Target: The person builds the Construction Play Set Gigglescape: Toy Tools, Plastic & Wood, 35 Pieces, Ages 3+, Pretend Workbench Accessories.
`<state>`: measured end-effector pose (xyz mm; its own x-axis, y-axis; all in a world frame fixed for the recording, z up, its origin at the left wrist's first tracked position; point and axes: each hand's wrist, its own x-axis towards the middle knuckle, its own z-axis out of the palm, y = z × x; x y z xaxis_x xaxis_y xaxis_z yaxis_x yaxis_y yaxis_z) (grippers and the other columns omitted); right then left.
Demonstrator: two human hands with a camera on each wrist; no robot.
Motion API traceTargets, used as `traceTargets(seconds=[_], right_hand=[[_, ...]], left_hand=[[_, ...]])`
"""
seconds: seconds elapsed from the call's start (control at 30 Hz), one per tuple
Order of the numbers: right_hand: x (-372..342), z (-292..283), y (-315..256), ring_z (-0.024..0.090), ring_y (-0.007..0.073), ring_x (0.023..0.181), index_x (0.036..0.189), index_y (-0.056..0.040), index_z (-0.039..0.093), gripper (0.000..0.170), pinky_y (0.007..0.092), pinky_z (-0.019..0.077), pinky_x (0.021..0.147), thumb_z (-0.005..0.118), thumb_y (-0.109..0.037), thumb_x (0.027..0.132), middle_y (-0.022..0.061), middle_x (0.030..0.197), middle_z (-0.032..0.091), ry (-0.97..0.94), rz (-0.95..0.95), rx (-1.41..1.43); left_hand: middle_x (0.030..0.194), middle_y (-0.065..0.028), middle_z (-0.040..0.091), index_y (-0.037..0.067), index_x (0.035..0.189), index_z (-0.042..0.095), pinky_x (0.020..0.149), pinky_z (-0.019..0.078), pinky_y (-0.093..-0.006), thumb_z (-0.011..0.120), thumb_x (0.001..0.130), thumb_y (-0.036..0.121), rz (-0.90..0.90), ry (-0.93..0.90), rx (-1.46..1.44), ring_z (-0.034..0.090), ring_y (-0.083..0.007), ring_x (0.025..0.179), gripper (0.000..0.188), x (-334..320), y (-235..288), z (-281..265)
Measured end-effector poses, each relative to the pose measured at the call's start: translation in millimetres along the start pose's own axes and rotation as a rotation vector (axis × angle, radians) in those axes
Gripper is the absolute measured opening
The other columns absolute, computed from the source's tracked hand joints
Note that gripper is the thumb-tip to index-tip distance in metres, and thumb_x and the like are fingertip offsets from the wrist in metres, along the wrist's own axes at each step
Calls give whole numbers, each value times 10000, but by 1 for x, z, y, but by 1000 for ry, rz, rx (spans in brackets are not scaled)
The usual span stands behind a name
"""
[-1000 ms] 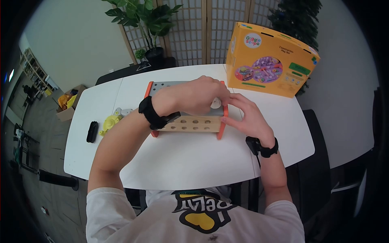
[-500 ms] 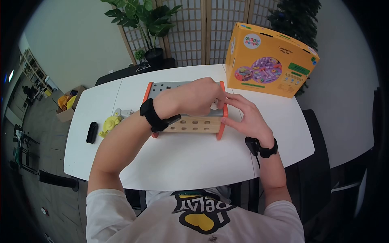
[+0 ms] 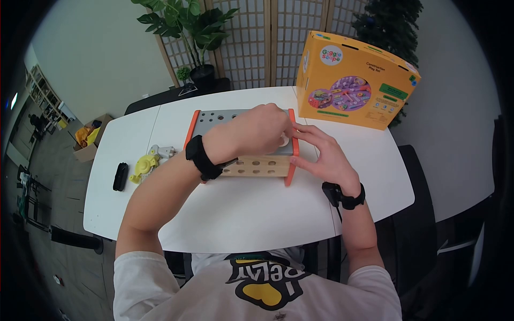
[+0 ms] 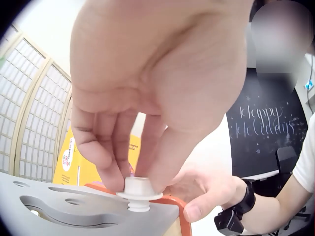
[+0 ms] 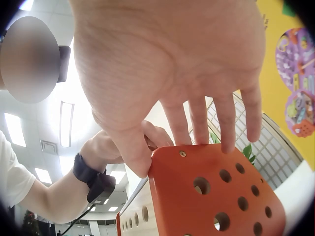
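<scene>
My left hand reaches over the grey top of a toy workbench. Its thumb and fingers pinch the six-sided head of a white toy bolt near the right end. In the left wrist view the bolt stands upright, with some thread showing between its flange and the grey top. My right hand rests on the orange end panel. Its fingers lie fairly straight over the panel's upper edge, and the thumb touches the front corner.
A yellow play set box stands at the table's back right. Left of the workbench lie a yellow toy piece, a grey piece and a black case. The workbench's wooden front has rows of round holes.
The left hand's fingers have turned slightly at the white bolt, staying in the same place. The right hand keeps its place on the end panel.
</scene>
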<state>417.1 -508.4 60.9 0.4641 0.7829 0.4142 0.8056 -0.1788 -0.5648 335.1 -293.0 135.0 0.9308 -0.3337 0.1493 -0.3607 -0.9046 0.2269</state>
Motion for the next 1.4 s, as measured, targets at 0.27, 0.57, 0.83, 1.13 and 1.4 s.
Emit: traceTargets(seconds=[0.27,0.57,0.83,1.13,1.4], right_hand=[[1,-2,-4,611,300,1289,1352,-88,663,566,404,501,1081,810,-291,844,63,1461,597,-11,3,3],[1,0,0,612,304,1287,1346,-87,667,566,402,501,1078,814,-300,843,64,1462,594,1,-11,-3],[1,-1,1,611,300,1288,1349,-99,665,567,400,501,1078,814,-293,837,63,1460,594,-16,11,26],[0,0,0,617,300,1281,1341,-85,667,559,396,503,1075,813,-293,844,71,1446,604,10,-15,-1],[0,-1,1,618,303,1278,1334,-76,668,558,393,506,1067,809,-297,842,74,1443,606,-1,-10,4]], left_hand=[[876,-196,752,3,930,788,805,560,-406,728,837,97,-3,103,-136,720,-339,868,145,1,3,-3],[858,-174,751,15,929,787,801,562,-418,712,815,50,-9,46,-40,716,-338,829,141,0,7,-6],[917,-197,739,-15,983,761,828,557,-431,675,846,-4,79,96,-150,699,-368,863,162,0,5,-1],[836,-182,723,-10,902,766,793,561,-442,691,865,94,-145,-66,119,697,-367,830,133,4,13,-1],[921,-174,744,13,957,781,815,559,-438,694,810,-39,58,-133,-182,696,-366,889,179,-1,6,-10]])
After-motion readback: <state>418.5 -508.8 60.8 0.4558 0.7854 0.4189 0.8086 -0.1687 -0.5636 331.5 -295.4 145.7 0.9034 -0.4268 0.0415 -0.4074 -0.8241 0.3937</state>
